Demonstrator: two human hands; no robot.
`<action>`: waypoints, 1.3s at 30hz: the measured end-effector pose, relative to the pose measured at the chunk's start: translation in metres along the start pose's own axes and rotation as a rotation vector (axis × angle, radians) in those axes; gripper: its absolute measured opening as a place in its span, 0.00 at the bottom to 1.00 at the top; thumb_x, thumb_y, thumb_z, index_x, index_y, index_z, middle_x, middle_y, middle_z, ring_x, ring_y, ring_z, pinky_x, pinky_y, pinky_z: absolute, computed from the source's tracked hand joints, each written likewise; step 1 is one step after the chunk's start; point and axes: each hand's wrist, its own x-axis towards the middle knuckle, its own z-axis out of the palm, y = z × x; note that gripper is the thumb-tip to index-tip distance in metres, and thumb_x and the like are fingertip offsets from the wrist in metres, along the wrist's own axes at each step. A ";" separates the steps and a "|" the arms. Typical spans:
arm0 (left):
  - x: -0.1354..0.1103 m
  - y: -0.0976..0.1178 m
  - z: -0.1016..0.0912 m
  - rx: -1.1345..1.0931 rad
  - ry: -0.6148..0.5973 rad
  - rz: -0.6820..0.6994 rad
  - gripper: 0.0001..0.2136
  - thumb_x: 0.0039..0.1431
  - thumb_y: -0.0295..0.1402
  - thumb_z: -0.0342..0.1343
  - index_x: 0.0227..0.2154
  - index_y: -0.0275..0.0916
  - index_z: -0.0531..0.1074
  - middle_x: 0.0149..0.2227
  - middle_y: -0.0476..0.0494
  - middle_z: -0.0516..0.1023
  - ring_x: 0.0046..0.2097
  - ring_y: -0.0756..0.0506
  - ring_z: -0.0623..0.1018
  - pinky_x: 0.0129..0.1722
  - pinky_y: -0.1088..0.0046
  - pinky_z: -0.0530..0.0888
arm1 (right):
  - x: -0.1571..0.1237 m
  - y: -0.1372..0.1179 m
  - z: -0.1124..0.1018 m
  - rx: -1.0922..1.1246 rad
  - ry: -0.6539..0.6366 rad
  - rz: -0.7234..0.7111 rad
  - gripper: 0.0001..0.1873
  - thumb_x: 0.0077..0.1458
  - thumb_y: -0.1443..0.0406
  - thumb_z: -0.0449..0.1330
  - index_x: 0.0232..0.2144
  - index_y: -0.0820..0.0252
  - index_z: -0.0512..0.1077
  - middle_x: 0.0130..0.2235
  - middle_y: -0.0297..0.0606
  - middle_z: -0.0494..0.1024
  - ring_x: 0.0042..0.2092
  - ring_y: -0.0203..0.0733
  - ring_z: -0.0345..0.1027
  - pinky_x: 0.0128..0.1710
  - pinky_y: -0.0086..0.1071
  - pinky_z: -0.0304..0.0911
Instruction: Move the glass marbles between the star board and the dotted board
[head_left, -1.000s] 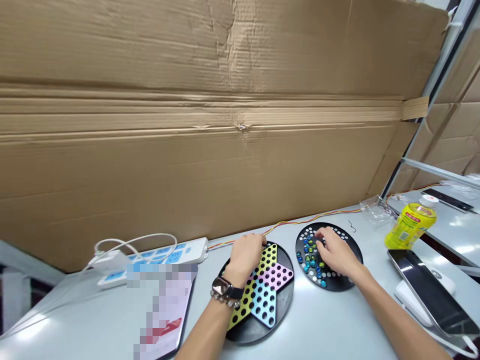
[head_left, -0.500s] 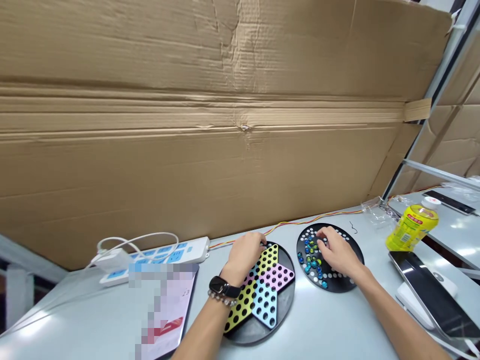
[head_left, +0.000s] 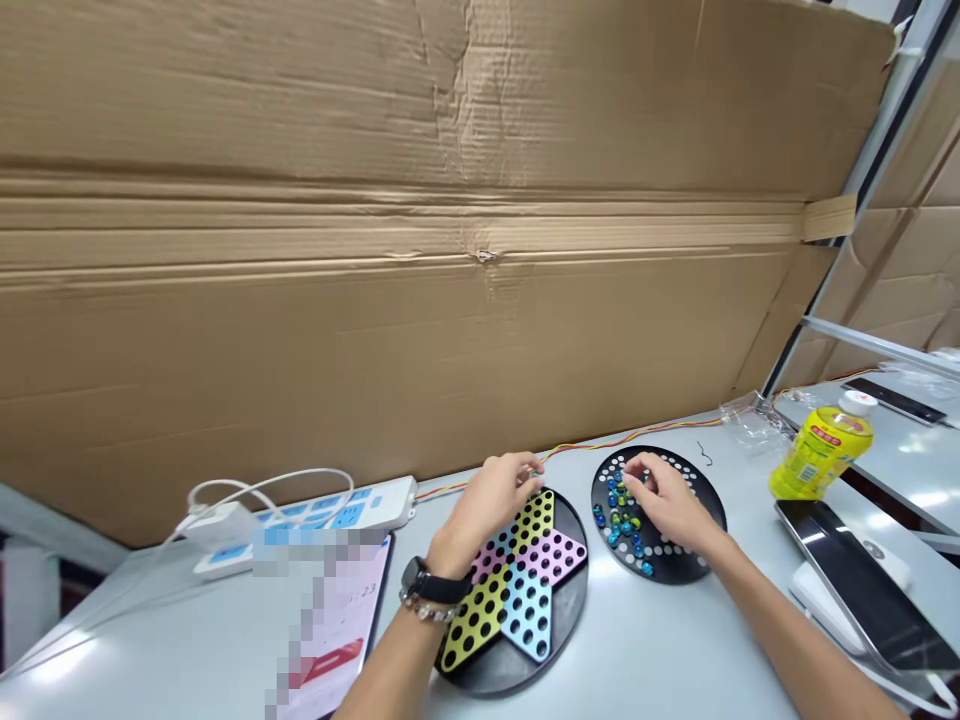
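Observation:
A round black game board (head_left: 562, 620) with a pastel star of holes lies on the grey table near me. My left hand (head_left: 491, 500), with a watch on the wrist, hovers over the star's far yellow point, fingers pinched together; what they hold is too small to see. To the right sits a second black round tray (head_left: 686, 565) with white dots and several blue, green and yellow marbles (head_left: 619, 515). My right hand (head_left: 667, 500) rests on that tray, fingers curled down among the marbles.
A cardboard wall (head_left: 420, 230) stands behind the table. A white power strip (head_left: 315, 510) with cable and a booklet (head_left: 330, 620) lie at left. A coloured wire (head_left: 622, 440) runs along the wall. A yellow bottle (head_left: 821, 450) and a tablet (head_left: 862, 585) sit at right.
My left hand has lifted off the star board's far point and its wrist has swung left. My right hand stays on the marble tray, fingers shifting slightly.

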 end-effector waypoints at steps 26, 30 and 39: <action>-0.002 0.007 0.003 -0.033 0.094 0.120 0.12 0.67 0.37 0.50 0.46 0.44 0.77 0.47 0.45 0.82 0.48 0.43 0.79 0.49 0.69 0.72 | 0.015 0.010 -0.004 0.593 -0.080 0.403 0.10 0.50 0.59 0.58 0.31 0.61 0.73 0.28 0.30 0.67 0.20 0.27 0.48 0.18 0.24 0.36; 0.000 -0.023 -0.001 0.124 -0.022 -0.028 0.10 0.63 0.33 0.52 0.39 0.43 0.79 0.42 0.43 0.83 0.45 0.41 0.80 0.43 0.70 0.72 | 0.020 0.024 -0.006 0.192 -0.033 0.307 0.14 0.55 0.59 0.50 0.29 0.59 0.73 0.31 0.35 0.72 0.27 0.36 0.60 0.27 0.29 0.56; -0.003 -0.018 0.001 0.218 -0.051 -0.098 0.09 0.58 0.28 0.57 0.37 0.42 0.81 0.41 0.40 0.84 0.42 0.39 0.81 0.41 0.68 0.71 | 0.009 0.018 -0.003 -0.010 -0.058 0.073 0.19 0.63 0.56 0.43 0.28 0.54 0.69 0.38 0.40 0.78 0.44 0.49 0.68 0.46 0.40 0.61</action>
